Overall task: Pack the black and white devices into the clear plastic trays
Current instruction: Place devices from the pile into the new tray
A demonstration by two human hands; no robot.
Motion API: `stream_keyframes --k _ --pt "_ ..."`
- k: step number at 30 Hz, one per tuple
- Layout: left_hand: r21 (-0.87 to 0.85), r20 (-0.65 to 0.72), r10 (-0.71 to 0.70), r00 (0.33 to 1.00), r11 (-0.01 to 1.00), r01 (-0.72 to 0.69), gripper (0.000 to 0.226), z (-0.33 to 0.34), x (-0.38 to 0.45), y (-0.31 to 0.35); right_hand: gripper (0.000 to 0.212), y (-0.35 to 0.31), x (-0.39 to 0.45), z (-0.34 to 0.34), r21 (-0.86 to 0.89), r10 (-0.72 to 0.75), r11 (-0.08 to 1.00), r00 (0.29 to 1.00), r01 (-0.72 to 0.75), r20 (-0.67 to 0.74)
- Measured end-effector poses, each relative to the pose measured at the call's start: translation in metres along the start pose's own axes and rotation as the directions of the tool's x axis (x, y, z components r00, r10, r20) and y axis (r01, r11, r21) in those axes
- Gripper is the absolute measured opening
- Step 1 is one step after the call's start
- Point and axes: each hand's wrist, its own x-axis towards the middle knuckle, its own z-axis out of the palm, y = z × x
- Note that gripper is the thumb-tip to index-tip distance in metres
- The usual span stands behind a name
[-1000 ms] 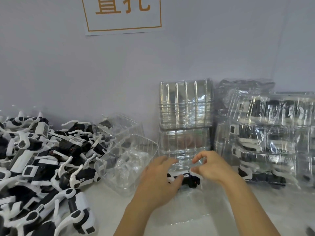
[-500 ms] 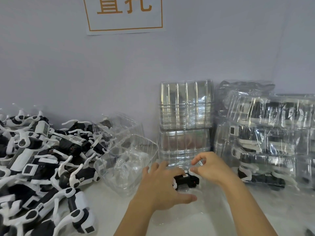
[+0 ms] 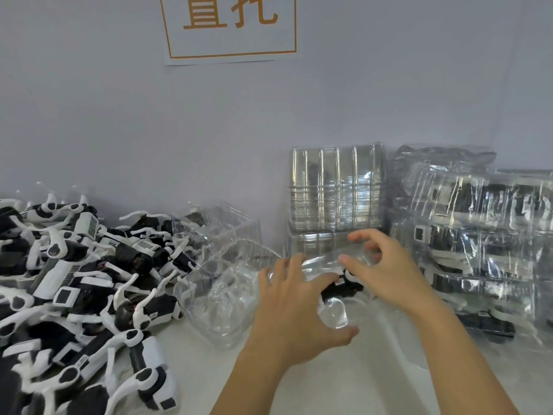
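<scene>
One black and white device [image 3: 344, 290] lies in a clear plastic tray [image 3: 335, 320] on the white table, between my hands. The tray's clear lid flap [image 3: 326, 259] is raised over the device. My left hand [image 3: 296, 310] rests on the tray's left side, fingers spread to the flap's edge and thumb along the front. My right hand [image 3: 386, 274] holds the flap's right side with curled fingers. Part of the device is hidden behind both hands.
A big pile of loose black and white devices [image 3: 74, 280] fills the left. Open empty trays [image 3: 221, 295] stand beside it. A stack of empty trays [image 3: 336, 193] leans on the wall, and packed trays [image 3: 478, 235] are piled at right.
The device has gone down into the tray. The clear lid flap has come up over it, and my fingers have shifted from the device to the plastic.
</scene>
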Motion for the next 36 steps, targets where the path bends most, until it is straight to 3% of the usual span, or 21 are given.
stream_keyframes --k 5,14,17,20,21,24,28,33,36 --pt "0.049 -0.228 0.086 0.97 0.996 -0.077 0.073 -0.013 0.002 0.004 0.063 -0.019 -0.004 -0.016 -0.006 -0.069 0.998 0.997 0.069 0.036" --pt "0.09 -0.332 0.05 0.942 0.996 -0.022 0.074 -0.021 0.005 -0.003 0.06 -0.038 -0.009 -0.013 -0.059 -0.223 0.974 0.97 0.218 -0.095" --pt "0.05 -0.332 -0.043 0.942 0.997 0.063 0.075 -0.023 0.005 -0.006 0.052 -0.041 -0.007 -0.005 -0.084 -0.255 0.966 0.956 0.245 -0.145" --pt "0.012 -0.358 -0.159 0.92 0.985 0.174 0.079 -0.025 0.004 -0.01 0.02 -0.049 -0.007 0.0 -0.128 -0.326 0.945 0.907 0.302 -0.267" --pt "0.006 -0.378 -0.19 0.906 0.978 0.208 0.079 -0.025 0.005 -0.011 0.006 -0.052 -0.007 0.002 -0.128 -0.334 0.942 0.906 0.311 -0.259" --pt "-0.031 -0.443 -0.269 0.855 0.958 0.285 0.073 -0.027 0.006 -0.011 0.015 -0.065 -0.012 0.012 -0.187 -0.252 0.954 0.965 0.235 -0.071" --pt "0.002 -0.528 -0.242 0.814 0.958 0.287 0.061 -0.03 0.006 -0.009 0.027 -0.078 -0.021 0.035 -0.341 -0.152 0.923 0.983 0.177 0.1" --pt "0.024 -0.585 -0.224 0.78 0.956 0.293 0.06 -0.033 0.006 -0.016 0.036 -0.081 -0.022 0.039 -0.278 -0.145 0.947 0.986 0.163 0.087" --pt "0.041 -0.574 -0.194 0.796 0.963 0.265 0.062 -0.031 0.005 -0.018 0.027 -0.081 -0.025 0.039 -0.281 -0.132 0.948 0.988 0.148 0.076"
